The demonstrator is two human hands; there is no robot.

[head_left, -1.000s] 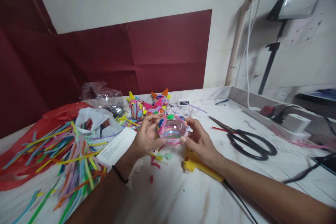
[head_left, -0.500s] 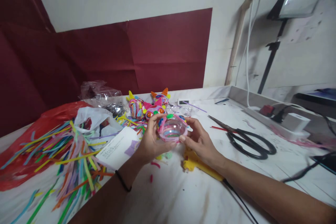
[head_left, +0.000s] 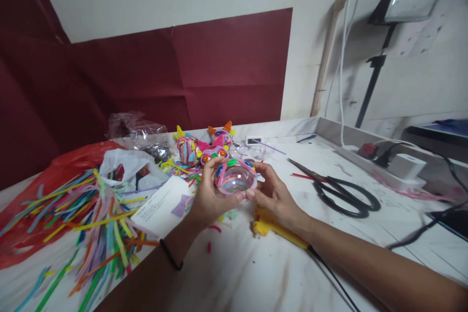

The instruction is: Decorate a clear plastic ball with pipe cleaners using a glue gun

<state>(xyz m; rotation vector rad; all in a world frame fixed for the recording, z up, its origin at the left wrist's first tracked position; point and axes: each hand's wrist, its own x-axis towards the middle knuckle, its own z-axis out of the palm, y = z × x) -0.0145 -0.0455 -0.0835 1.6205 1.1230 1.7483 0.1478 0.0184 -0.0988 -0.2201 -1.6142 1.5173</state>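
Between my two hands is a clear plastic dome (head_left: 237,178) edged with pink pipe cleaner, with green and blue fuzzy pieces along its far rim. My left hand (head_left: 209,195) grips its left side, thumb at the near edge. On the right side, my right hand (head_left: 272,194) holds it with fingers behind and thumb in front. Under my right hand lies a yellow hot glue gun (head_left: 276,229), its handle partly covered by my forearm. Behind the dome stand several finished-looking pipe-cleaner animal figures (head_left: 187,150) with horns and orange eyes.
Loose pipe cleaners (head_left: 106,224) spread over a red plastic bag (head_left: 22,229) at left. A white printed card (head_left: 161,207) lies beside them. Black-handled scissors (head_left: 340,192) rest at right, before a power strip (head_left: 387,170). A small digital display (head_left: 253,141) sits behind.
The camera view has shifted slightly, moving the scene a little left. Both hands still hold the dome, which appears turned or tilted only slightly.
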